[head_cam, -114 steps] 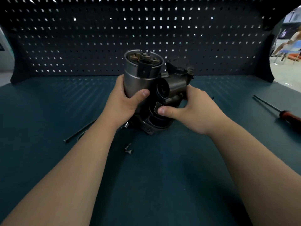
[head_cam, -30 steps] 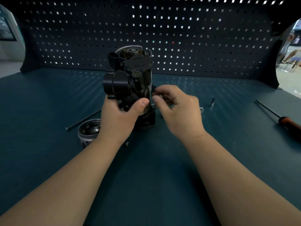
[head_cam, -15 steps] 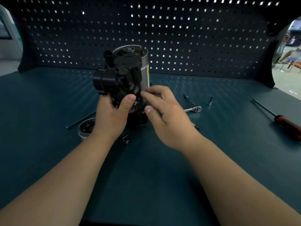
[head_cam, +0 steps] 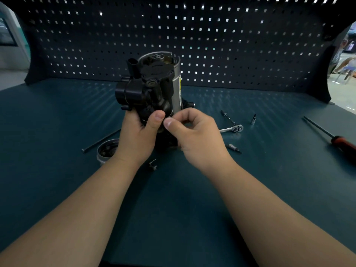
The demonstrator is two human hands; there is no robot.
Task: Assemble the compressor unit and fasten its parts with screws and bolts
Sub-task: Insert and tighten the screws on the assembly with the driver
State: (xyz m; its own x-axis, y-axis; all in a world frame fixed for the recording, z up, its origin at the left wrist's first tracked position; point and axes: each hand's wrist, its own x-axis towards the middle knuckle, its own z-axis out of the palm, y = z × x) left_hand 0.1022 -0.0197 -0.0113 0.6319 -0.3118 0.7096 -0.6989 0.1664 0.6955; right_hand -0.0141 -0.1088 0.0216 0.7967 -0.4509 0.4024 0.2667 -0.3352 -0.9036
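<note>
The compressor unit [head_cam: 152,89] stands upright at the middle of the bench, a black housing in front of a silver cylinder. My left hand [head_cam: 137,137] grips its lower black part from the left, thumb pressed on the front. My right hand [head_cam: 194,137] is at its lower right side, thumb and forefinger pinched together against the housing; whether a small part sits between them is hidden. Loose screws [head_cam: 153,165] lie on the mat just in front of the unit.
A round metal cap [head_cam: 107,149] and a long thin rod [head_cam: 100,141] lie left of the unit. A ratchet wrench [head_cam: 232,128], two socket bits [head_cam: 253,119] [head_cam: 234,147] and a red-handled screwdriver [head_cam: 339,140] lie to the right. A pegboard wall [head_cam: 212,45] closes the back.
The unit has been turned so its black housing faces me. My right hand has drawn back slightly and its fingers have curled into a pinch at the lower right side.
</note>
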